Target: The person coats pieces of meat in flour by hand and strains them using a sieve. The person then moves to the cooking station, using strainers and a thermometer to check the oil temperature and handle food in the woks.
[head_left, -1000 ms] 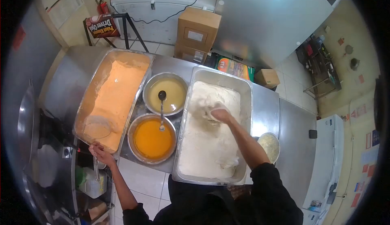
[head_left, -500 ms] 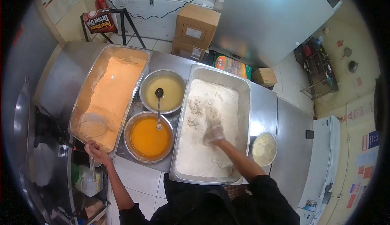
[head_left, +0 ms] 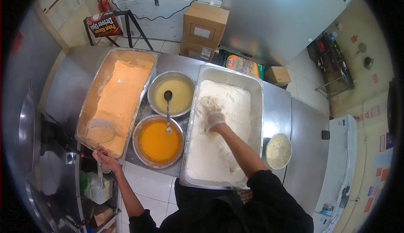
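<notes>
Head view: left hand on a strainer, right hand in white powder

At the near left, the left hand (head_left: 105, 158) has its fingers closed around the handle of a strainer (head_left: 100, 131); the round mesh of it lies over orange powder (head_left: 122, 94) in a long metal tray (head_left: 89, 102). To the right, the right hand (head_left: 216, 119) is pressed into white powder (head_left: 212, 161) inside a deep metal pan (head_left: 257, 111). The fingers are hidden there — I cannot tell if they are apart or together. Between tray and pan stands a bowl of orange liquid (head_left: 159, 141); at the right of the pan is a smaller bowl (head_left: 290, 149). Farther, a ladle (head_left: 168, 95) rests in a bowl of pale liquid (head_left: 150, 97) — its handle points to the near side. Beyond the table (head_left: 275, 107) are cardboard boxes (head_left: 206, 25) and, farthest, a white chest (head_left: 141, 1).
</notes>
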The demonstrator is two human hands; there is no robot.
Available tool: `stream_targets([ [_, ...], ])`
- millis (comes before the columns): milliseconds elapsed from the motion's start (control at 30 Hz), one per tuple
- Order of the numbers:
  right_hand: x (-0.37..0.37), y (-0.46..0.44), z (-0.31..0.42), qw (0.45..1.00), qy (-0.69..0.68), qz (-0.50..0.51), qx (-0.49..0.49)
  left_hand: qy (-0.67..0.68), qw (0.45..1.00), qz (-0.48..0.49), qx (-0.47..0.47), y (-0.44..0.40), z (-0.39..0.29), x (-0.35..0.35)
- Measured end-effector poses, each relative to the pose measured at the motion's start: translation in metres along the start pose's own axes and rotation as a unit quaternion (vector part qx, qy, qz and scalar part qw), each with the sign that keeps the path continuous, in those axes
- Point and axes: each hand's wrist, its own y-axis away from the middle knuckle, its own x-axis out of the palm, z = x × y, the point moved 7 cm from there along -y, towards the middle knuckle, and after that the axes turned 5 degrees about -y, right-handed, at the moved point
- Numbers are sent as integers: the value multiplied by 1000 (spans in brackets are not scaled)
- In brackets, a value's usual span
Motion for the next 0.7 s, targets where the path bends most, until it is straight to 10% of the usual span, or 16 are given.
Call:
stream_targets([
  [167,34,-2,-78,884,-215,327,256,40,999,5,-24,-1,8,0],
  [367,-42,-34,-94,890,-186,340,241,38,999,15,-4,0,17,0],
  [467,-57,-25,-97,830,-387,373,146,58,997,6,-42,0,21,0],
  [700,-100,-23,-126,775,-452,363,252,44,998,-2,-45,3,0,1],
])
